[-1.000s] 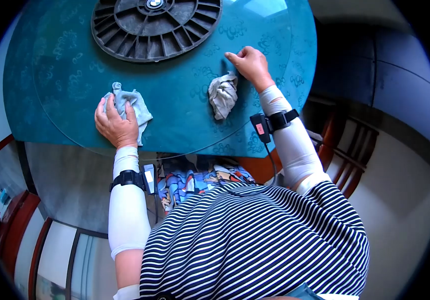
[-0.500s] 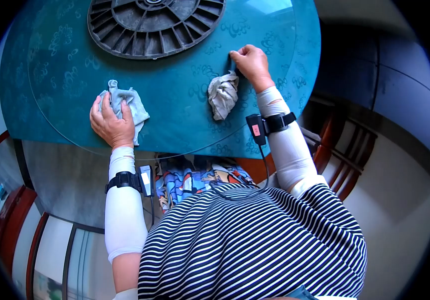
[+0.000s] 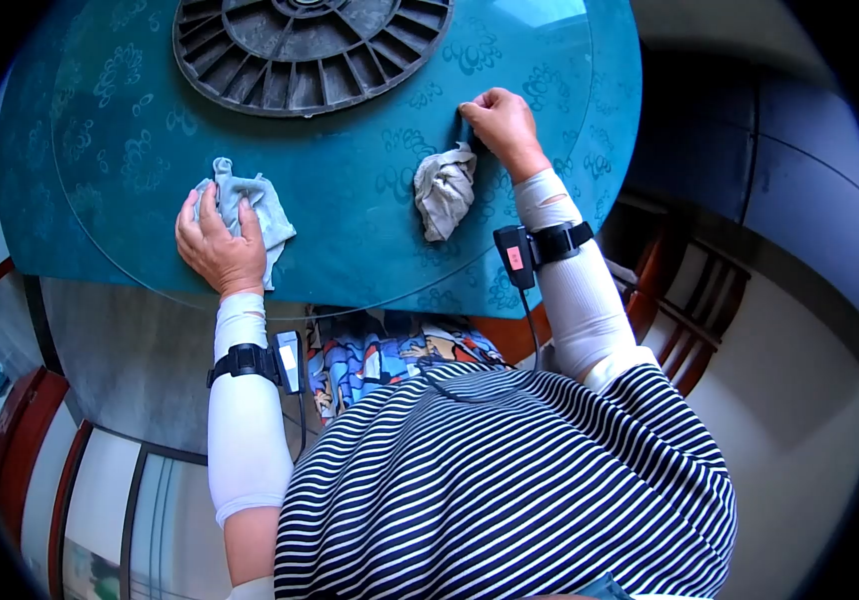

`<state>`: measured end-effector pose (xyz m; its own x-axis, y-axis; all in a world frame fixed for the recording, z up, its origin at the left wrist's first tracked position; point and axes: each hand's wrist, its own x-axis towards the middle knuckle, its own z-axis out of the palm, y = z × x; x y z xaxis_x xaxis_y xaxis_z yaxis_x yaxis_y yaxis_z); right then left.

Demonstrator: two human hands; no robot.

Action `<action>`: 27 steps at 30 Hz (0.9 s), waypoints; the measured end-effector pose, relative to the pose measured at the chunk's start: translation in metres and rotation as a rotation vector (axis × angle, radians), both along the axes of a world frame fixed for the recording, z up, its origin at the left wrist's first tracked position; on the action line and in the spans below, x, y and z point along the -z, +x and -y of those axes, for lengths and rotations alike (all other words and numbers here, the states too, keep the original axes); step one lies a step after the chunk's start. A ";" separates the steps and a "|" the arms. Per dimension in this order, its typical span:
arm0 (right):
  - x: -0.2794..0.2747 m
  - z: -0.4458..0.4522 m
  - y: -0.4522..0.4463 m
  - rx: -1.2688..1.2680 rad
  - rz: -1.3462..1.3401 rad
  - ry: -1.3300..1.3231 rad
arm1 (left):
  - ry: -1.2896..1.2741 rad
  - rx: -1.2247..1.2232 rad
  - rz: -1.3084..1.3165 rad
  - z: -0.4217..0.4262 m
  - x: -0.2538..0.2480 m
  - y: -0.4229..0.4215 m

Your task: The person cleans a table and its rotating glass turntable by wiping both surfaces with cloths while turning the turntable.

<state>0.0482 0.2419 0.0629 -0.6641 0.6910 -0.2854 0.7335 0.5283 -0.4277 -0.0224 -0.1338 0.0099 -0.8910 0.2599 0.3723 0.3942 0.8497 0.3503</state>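
My left hand (image 3: 220, 243) rests on a pale blue-grey cloth (image 3: 272, 215) on the teal tabletop (image 3: 340, 210), its thumb and fingers curled around part of it. Some of the cloth is hidden beneath the palm. To the right, my right hand (image 3: 505, 128) is closed in a pinch just above the table surface. What its fingertips hold, if anything, is too small or hidden to make out. A crumpled beige-grey cloth (image 3: 445, 193) lies just below and left of that hand, apart from the palm.
A large dark round ribbed plate (image 3: 315, 65) occupies the far part of the round table, cut off by the top of the view. Wooden chair slats (image 3: 702, 315) stand at the right. Cabled black devices (image 3: 515, 257) are strapped to both forearms.
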 end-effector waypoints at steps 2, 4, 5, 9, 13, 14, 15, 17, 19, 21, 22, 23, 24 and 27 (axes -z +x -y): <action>0.002 -0.001 0.001 0.001 0.011 0.002 | 0.003 0.000 0.000 0.001 0.000 0.000; 0.003 -0.005 0.001 0.014 -0.018 -0.045 | 0.016 -0.003 -0.002 -0.002 0.001 -0.001; 0.004 -0.007 0.001 0.009 -0.015 -0.042 | 0.025 -0.001 -0.008 -0.002 0.002 0.000; -0.002 0.001 0.000 -0.007 0.007 -0.009 | 0.012 -0.007 0.005 -0.001 0.001 0.001; 0.000 -0.004 0.003 -0.030 -0.010 0.007 | 0.009 -0.015 0.012 -0.002 0.002 0.001; 0.005 -0.008 0.005 -0.030 -0.011 0.008 | 0.008 -0.013 0.010 -0.001 0.002 0.001; 0.008 -0.010 0.005 -0.009 -0.040 -0.076 | 0.007 -0.013 0.007 -0.001 0.002 0.001; 0.012 -0.016 0.006 0.008 -0.066 -0.155 | 0.016 -0.012 0.002 -0.002 0.002 0.001; 0.000 -0.006 0.002 -0.010 -0.003 -0.079 | 0.021 -0.009 0.002 -0.002 0.002 0.003; -0.004 -0.002 0.002 -0.035 0.001 -0.014 | 0.019 -0.009 0.003 -0.001 0.002 0.002; -0.004 -0.001 0.002 -0.059 0.006 0.050 | 0.019 -0.010 0.003 -0.002 0.002 0.002; -0.004 -0.001 0.002 -0.058 0.006 0.050 | 0.017 -0.011 0.004 -0.002 0.002 0.002; -0.004 -0.003 0.002 -0.064 0.018 0.035 | 0.015 -0.012 0.003 -0.002 0.001 0.002; 0.008 -0.011 0.005 -0.061 -0.007 -0.008 | 0.001 -0.021 0.013 -0.003 0.003 0.002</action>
<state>0.0533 0.2533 0.0552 -0.7069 0.6470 -0.2857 0.6970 0.5687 -0.4369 -0.0209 -0.1310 0.0070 -0.9009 0.2411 0.3608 0.3720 0.8572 0.3561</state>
